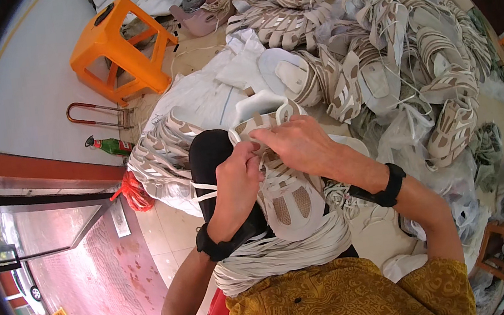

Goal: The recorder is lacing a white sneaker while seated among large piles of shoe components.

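A beige and white shoe upper (pixel 296 212) rests on my lap with its toe toward me. Its mesh toe and crossed laces show below my hands. My left hand (pixel 239 178) is closed at the left side of the lacing. A white shoelace (pixel 205 188) runs out of it across my black trouser leg. My right hand (pixel 304 145) reaches over the upper from the right, thumb and fingers closed on its tongue and top eyelet edge. The fingertips partly hide what they pinch. A thick bundle of off-white laces (pixel 283 257) lies across my lap.
Stacked shoe uppers (pixel 166 152) lie on a white sack (pixel 205 84) to the left, with large heaps of uppers (pixel 399 20) at the far right among clear plastic bags. An orange stool (pixel 119 48), a green bottle (pixel 111 146) and red string (pixel 137 193) are along the left wall.
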The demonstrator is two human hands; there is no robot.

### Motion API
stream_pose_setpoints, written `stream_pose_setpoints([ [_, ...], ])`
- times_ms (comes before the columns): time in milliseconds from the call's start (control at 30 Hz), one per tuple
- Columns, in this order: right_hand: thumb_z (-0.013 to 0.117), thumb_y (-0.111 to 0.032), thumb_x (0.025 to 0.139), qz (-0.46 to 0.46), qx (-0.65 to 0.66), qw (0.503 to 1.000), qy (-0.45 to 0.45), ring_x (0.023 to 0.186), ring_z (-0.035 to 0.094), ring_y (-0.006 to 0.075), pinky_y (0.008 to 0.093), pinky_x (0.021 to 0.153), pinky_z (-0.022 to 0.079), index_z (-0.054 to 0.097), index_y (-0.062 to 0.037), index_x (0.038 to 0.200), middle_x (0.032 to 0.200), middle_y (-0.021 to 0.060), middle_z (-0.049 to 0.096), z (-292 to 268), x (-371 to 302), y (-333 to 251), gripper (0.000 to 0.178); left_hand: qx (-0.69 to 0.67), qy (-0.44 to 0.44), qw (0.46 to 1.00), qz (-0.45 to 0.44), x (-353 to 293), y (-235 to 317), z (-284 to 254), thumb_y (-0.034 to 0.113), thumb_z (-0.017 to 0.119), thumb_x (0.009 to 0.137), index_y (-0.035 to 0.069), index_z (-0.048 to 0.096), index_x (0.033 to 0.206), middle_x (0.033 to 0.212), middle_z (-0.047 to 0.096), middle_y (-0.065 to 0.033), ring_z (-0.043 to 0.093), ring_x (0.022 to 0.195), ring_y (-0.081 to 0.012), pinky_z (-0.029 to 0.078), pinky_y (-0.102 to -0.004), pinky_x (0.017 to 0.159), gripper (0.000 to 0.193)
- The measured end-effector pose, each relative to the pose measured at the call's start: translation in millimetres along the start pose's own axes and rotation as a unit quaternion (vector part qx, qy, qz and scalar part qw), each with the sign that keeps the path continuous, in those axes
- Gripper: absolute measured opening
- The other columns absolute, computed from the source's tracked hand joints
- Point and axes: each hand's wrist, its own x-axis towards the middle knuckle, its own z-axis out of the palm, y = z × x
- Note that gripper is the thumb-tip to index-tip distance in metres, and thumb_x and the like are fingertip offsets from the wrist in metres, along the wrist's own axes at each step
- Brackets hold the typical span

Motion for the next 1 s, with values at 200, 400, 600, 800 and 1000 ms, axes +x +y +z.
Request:
stream_pose_setpoints([
  [200, 0.053, -0.014, 0.071, -0.127, -0.109, 0.986, 0.022, 0.052, 0.054, 0.0175, 0.0303, 0.056, 0.034, 0.054, -0.0049, 0.093, 0.055, 0.002, 0.053, 5.3, 15.0, -3.3, 0.024, -0.094, -0.079, 0.99, -0.069, 4.9, 0.9, -12.4, 0.003, 0.045, 0.083, -0.002, 0.05, 0.094, 0.072, 0.056, -0.006, 0.053, 0.053, -0.0095, 0.041, -0.0212, 0.042, 0.013],
  [400, 0.054, -0.015, 0.068, -0.21, -0.131, 0.969, 0.025, 0.043, 0.05, 0.0155, 0.0304, 0.053, 0.03, 0.049, -0.0069, 0.066, 0.047, 0.0027, 0.05, -4.6, 16.0, 3.4, 0.01, -0.222, -0.13, 0.956, -0.139, -5.4, -1.4, -15.2, 0.006, 0.043, 0.084, -0.004, 0.046, 0.099, 0.079, 0.055, -0.0077, 0.051, 0.05, -0.0106, 0.039, -0.0198, 0.039, 0.019],
  [600, 0.055, -0.012, 0.061, -0.211, -0.179, 0.961, 0.015, 0.052, 0.05, 0.0138, 0.0282, 0.058, 0.033, 0.05, -0.0063, 0.065, 0.05, 0.0014, 0.047, -31.4, 14.0, 8.0, 0.009, -0.237, -0.202, 0.933, -0.181, -6.1, 8.2, -25.6, 0.012, 0.046, 0.085, -0.005, 0.048, 0.099, 0.078, 0.058, -0.0092, 0.052, 0.049, -0.0112, 0.039, -0.0206, 0.04, 0.022],
  [800, 0.056, -0.008, 0.059, -0.146, -0.153, 0.977, 0.035, 0.058, 0.051, 0.0156, 0.0285, 0.063, 0.037, 0.054, -0.0085, 0.062, 0.057, 0.0005, 0.048, -26.1, 1.9, 29.5, 0.004, 0.251, -0.097, 0.899, 0.345, -27.2, 4.5, -0.9, 0.004, 0.057, 0.07, 0.001, 0.056, 0.085, 0.073, 0.055, -0.0088, 0.052, 0.059, -0.0252, 0.043, -0.0319, 0.055, 0.016],
  [1000, 0.056, -0.012, 0.061, -0.097, -0.072, 0.993, 0.018, 0.061, 0.057, 0.0201, 0.0331, 0.061, 0.042, 0.058, -0.0077, 0.058, 0.059, 0.0055, 0.054, -21.4, -2.1, 15.9, 0.006, 0.346, 0.039, 0.86, 0.374, 14.9, -8.1, -20.8, 0.005, 0.06, 0.063, 0.004, 0.056, 0.076, 0.077, 0.052, -0.0077, 0.049, 0.084, -0.0257, 0.039, -0.0358, 0.072, 0.014],
])
